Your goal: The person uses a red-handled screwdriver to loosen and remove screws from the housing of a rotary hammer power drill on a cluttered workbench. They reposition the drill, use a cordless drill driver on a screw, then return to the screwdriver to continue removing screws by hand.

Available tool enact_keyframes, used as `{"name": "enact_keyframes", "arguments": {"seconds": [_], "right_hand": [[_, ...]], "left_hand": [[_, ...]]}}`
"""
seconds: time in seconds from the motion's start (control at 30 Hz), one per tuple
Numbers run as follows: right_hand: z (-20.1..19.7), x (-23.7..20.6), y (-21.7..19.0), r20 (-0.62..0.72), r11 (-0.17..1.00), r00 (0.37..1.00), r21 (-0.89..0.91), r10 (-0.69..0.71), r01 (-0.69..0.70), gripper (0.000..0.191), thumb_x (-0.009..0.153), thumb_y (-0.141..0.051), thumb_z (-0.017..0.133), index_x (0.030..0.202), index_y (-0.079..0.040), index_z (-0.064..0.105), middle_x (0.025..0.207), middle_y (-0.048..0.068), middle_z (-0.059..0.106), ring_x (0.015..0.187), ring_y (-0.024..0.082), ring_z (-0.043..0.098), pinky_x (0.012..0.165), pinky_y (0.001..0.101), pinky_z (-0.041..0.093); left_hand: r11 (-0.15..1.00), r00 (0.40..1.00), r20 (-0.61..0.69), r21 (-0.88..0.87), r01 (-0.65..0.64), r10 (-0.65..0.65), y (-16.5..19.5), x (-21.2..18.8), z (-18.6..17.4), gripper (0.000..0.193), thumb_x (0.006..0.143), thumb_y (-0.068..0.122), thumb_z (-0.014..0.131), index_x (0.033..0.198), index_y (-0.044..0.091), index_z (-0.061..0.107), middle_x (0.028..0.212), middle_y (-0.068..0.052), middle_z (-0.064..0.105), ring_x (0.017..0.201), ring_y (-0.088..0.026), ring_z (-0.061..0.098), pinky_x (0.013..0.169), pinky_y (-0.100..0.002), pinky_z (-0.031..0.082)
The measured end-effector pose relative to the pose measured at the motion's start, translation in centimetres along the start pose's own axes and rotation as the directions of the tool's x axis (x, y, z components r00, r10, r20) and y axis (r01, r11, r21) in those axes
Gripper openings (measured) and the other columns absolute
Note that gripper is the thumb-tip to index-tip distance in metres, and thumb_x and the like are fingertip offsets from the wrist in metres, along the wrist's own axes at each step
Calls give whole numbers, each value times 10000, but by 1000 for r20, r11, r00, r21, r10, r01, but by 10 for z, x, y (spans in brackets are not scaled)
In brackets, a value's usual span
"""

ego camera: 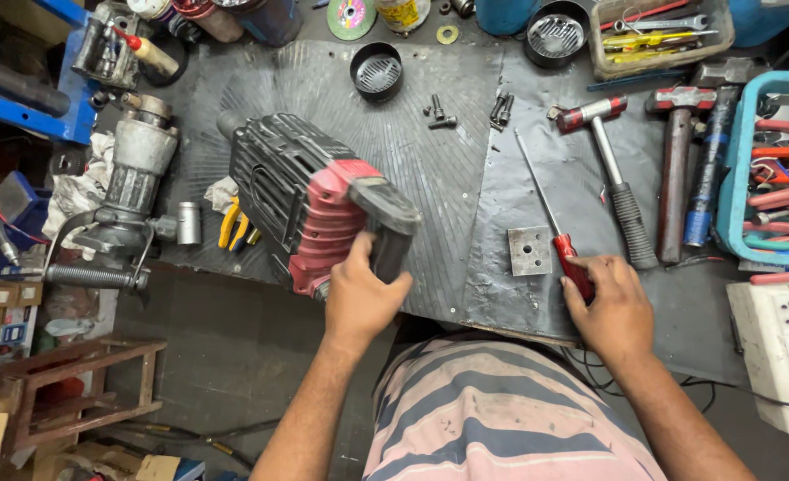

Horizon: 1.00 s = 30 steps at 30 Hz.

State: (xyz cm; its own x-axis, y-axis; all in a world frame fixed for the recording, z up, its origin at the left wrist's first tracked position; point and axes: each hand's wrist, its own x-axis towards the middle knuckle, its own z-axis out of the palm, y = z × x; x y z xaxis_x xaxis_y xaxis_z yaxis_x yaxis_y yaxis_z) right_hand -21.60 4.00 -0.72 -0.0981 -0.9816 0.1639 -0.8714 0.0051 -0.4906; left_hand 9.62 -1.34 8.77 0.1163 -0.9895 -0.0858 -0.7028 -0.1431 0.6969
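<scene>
A: What are the fingers doing?
B: The left hand (359, 294) is gripping the rear handle of the red-and-black demolition hammer (318, 205) lying on the ribbed black rubber mat (430, 169).
A: The right?
B: The right hand (613, 307) is closing on the red-handled long-shafted screwdriver (550, 214), beside the square steel plate (530, 250).

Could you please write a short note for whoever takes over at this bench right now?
Left hand grips the rear handle of the red and black power tool, which lies on the rubber mat.
Right hand closes on the red-handled screwdriver, its shaft flat on the bench beside a small square metal plate.
Loose screws lie on the mat beyond the tool.
Housing looks closed; nothing shows the screwdriver applied yet.
</scene>
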Motion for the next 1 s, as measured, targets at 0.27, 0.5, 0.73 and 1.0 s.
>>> {"name": "enact_keyframes", "arguments": {"seconds": [0.27, 0.5, 0.73, 1.0], "right_hand": [[5, 0, 7, -59, 1000, 998, 15, 11, -10, 253, 887, -248, 799, 1091, -151, 686, 1068, 53, 657, 1003, 287, 667, 825, 424, 547], [3, 2, 8, -47, 1000, 999, -6, 2, -2, 274, 880, -255, 806, 1107, -161, 684, 1078, 49, 662, 1025, 284, 672, 816, 424, 545], [1, 4, 7, -43, 1000, 999, -5, -9, 9, 287, 882, -264, 799, 1124, -168, 680, 1091, 44, 661, 1035, 277, 668, 810, 424, 549], [-4, 7, 13, -13, 1000, 1000, -12, 11, -11, 312, 851, -282, 804, 1118, -172, 684, 1052, 44, 649, 994, 277, 673, 755, 431, 545]], "left_hand": [[930, 981, 194, 364, -45, -28, -10, -9, 24, 528, 700, 279, 792, 1173, 136, 604, 893, -201, 754, 844, -435, 719, 777, -536, 558], [889, 968, 249, 450, -78, -42, -13, -7, 43, 541, 719, 300, 805, 1183, 138, 579, 832, -196, 738, 803, -431, 716, 725, -550, 553], [836, 932, 360, 522, -171, -34, -12, -5, 40, 596, 741, 302, 820, 1190, 43, 525, 787, -237, 715, 750, -448, 712, 670, -553, 565], [466, 826, 559, 751, -468, -70, -15, 8, -19, 311, 844, 189, 702, 1081, 43, 564, 833, -186, 735, 735, -371, 749, 635, -494, 605]]}}
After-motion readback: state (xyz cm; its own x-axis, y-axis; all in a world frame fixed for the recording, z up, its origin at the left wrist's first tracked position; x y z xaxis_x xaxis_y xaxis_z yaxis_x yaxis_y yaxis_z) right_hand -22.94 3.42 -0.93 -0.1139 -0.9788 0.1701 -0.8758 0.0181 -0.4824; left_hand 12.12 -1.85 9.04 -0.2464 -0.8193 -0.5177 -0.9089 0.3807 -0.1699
